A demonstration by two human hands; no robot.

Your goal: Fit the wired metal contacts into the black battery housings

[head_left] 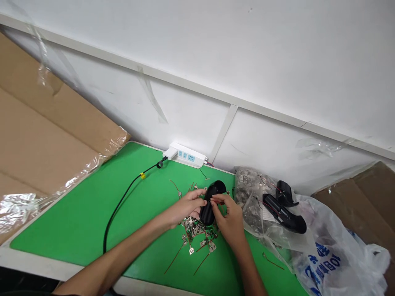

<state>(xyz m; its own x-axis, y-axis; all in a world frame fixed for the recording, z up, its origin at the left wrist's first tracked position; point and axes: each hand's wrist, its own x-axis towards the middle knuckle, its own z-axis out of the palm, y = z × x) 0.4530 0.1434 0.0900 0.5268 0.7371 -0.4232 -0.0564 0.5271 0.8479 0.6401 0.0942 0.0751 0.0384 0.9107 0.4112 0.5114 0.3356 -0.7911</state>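
Green table (132,209), left hand (193,203) holding black part (207,212)

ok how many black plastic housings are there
3: one housing between the left hand and right hand, and two on the bags at right, an upper housing and a lower housing. More could be hidden under the bags.

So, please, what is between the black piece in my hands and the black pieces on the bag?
Your right hand, its fingers at the held piece, then part of the clear bag; the head view shows this.
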